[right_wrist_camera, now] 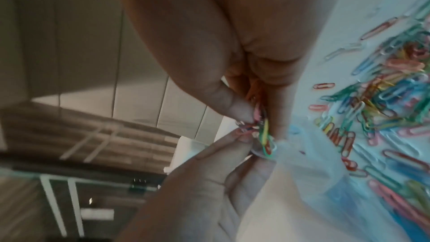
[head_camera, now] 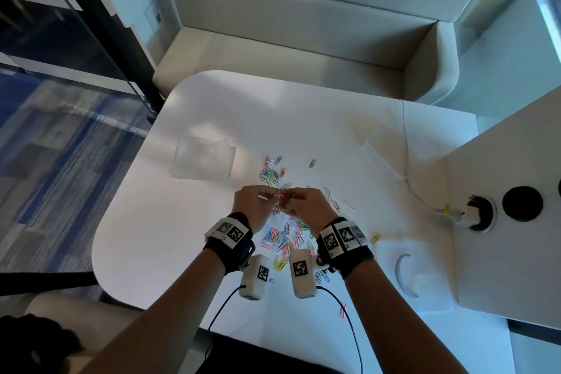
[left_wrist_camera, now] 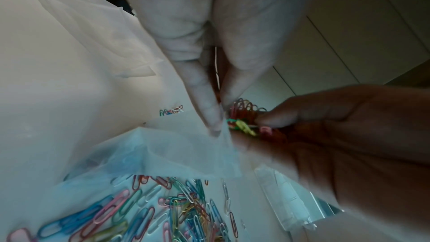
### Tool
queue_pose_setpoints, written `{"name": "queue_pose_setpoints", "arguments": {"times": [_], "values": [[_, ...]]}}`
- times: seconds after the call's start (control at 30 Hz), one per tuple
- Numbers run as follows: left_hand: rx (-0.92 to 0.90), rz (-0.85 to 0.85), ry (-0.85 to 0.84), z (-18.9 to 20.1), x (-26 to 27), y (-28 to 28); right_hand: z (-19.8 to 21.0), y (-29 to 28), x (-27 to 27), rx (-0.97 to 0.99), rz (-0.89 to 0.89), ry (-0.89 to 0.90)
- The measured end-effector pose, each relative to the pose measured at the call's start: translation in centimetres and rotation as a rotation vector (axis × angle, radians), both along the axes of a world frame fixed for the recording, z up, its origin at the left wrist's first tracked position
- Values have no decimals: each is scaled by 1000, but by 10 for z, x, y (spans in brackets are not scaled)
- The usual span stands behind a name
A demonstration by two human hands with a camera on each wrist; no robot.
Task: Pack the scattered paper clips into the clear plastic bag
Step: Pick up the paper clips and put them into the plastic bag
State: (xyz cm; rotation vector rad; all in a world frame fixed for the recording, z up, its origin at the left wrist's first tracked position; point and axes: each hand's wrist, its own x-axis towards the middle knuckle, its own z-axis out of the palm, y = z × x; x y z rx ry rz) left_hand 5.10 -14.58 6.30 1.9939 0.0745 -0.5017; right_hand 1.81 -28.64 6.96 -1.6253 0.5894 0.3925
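Note:
My left hand point(head_camera: 252, 203) point(left_wrist_camera: 214, 117) pinches the top edge of a clear plastic bag point(left_wrist_camera: 163, 152) point(right_wrist_camera: 309, 165) point(head_camera: 277, 206), which hangs above the white table point(head_camera: 182, 222). My right hand point(head_camera: 306, 203) point(right_wrist_camera: 256, 122) pinches a small bunch of coloured paper clips point(left_wrist_camera: 244, 117) point(right_wrist_camera: 265, 139) right at the bag's mouth, touching my left fingertips. Many loose coloured paper clips point(head_camera: 285, 240) point(left_wrist_camera: 163, 209) point(right_wrist_camera: 384, 89) lie scattered on the table beneath the hands, and another small heap of clips point(head_camera: 270, 174) sits just beyond them.
Sheets of spare clear bags point(head_camera: 203, 158) lie at the back left of the table. A clear plastic box point(head_camera: 409, 270) stands at the right near a white cable point(head_camera: 391, 173) and a white console point(head_camera: 510, 222). A pale sofa point(head_camera: 303, 48) lies beyond the table.

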Motion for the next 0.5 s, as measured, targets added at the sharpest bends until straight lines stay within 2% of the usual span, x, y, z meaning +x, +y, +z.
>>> {"name": "queue_pose_setpoints", "arguments": {"times": [0.1,0.27,0.4,0.43,0.5], "values": [[57,-65,-63,1,-1,0,1,9,7,-369,309,47],[113,-86,-128,6,2,5,6,26,16,-608,414,-14],[33,0,-78,6,10,20,4,27,22,-618,267,-111],[23,14,-72,8,11,23,6,27,24,-629,314,-153],[3,41,-65,10,13,29,15,22,30,-640,536,-204]]}}
